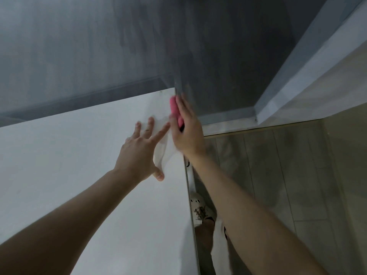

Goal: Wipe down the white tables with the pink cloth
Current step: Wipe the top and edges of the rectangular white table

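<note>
A white table (79, 175) fills the left and lower part of the head view, its far right corner near the middle. My right hand (185, 128) sits at that corner's right edge and grips the pink cloth (175, 110), which shows as a narrow pink strip beside the fingers; most of the cloth is hidden by the hand. My left hand (141, 149) lies flat on the tabletop just left of it, fingers spread and straight, one fingertip almost touching my right hand.
A dark grey wall (119, 46) rises behind the table. A pale wall and skirting (297, 86) run on the right. Grey floor tiles (288, 185) lie right of the table edge, with a shoe (200, 211) and white trouser leg visible below.
</note>
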Demonstrator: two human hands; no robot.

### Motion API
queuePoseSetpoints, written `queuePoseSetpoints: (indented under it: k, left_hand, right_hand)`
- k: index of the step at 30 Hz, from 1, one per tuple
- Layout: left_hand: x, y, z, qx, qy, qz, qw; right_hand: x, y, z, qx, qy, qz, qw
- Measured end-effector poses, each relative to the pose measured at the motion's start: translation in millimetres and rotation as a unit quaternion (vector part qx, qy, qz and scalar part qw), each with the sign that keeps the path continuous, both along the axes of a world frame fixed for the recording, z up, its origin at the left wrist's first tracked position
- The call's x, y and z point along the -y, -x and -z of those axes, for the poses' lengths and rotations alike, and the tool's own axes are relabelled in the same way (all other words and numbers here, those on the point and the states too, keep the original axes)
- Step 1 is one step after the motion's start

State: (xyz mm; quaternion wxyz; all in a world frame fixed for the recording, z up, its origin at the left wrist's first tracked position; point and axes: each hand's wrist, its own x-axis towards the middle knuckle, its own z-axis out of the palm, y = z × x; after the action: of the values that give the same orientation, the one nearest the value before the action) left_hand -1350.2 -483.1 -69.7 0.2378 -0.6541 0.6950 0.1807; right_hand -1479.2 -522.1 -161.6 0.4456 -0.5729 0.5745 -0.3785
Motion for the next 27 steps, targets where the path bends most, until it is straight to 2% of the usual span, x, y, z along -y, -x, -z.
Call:
queuePoseSetpoints:
  k: [2,4,9,11,14,17,19,21,27]
  left_hand:
    - [0,0,0,0.001,0.002,0.001,1.000]
    - [0,1,0,0.002,0.000,0.000,1.000]
    - [0,2,-1,0.006,-0.003,-0.005,1.000]
    - [1,3,0,0.006,-0.003,-0.006,1.000]
    - [1,1,0,0.002,0.000,-0.005,1.000]
    - [1,-1,0,-0.004,0.009,-0.004,1.000]
    - [0,-2,1,-0.009,0.012,-0.003,1.000]
    - [0,-3,2,-0.011,0.015,-0.003,1.000]
    - [-1,-6,5,-0.015,0.021,-0.003,1.000]
  right_hand:
    - [44,-5,0,-0.022,0.002,0.006,1.000]
    - [34,-5,4,-0.023,0.008,0.000,1.000]
    - [-115,19,16,0.031,0.040,-0.028,0.998]
    - [-129,22,15,0.036,0.028,-0.024,0.999]
    - [-55,11,3,0.038,0.018,-0.014,0.999]
    - [39,0,-1,-0.013,0.012,0.002,1.000]
    - [50,-1,3,-0.026,0.018,-0.005,0.999]
    - [7,5,5,-0.006,0.015,-0.019,1.000]
    - [-197,34,5,0.049,-0.001,-0.044,0.998]
